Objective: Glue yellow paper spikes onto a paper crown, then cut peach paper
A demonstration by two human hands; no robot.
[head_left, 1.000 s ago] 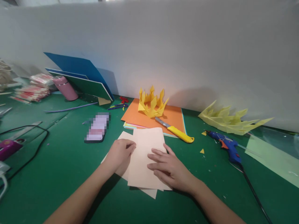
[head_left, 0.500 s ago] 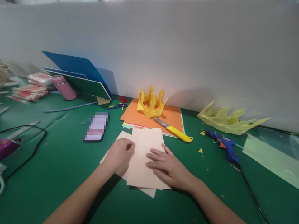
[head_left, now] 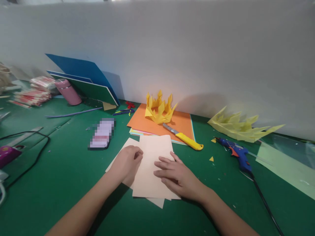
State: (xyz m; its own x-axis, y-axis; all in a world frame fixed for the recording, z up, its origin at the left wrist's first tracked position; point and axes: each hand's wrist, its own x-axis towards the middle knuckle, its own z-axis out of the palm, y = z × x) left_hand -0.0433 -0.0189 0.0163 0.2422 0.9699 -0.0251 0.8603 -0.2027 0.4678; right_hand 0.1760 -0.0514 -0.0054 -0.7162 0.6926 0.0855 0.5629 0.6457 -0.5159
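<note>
A pale peach paper sheet (head_left: 153, 154) lies folded over on the green table (head_left: 61, 177) in front of me. My left hand (head_left: 126, 160) is curled at the paper's left edge, its fingertips pinching the fold. My right hand (head_left: 177, 177) rests flat on the right side of the paper with fingers stretched out, pressing it down. Beyond the paper lies a yellow utility knife (head_left: 184, 138) on an orange paper stack (head_left: 147, 123), with a yellow folded paper crown (head_left: 159, 107) behind it.
A blue glue gun (head_left: 237, 152) with its black cord lies at the right, near a pale yellow spiky paper piece (head_left: 241, 127). A blurred phone (head_left: 102, 134) lies left of the paper. A pink bottle (head_left: 67, 92), blue boards (head_left: 83, 70) and a black cable (head_left: 36, 154) are at the left.
The paper's lower left edge has shifted slightly leftward under my hands. Both hands stay in almost the same place.
</note>
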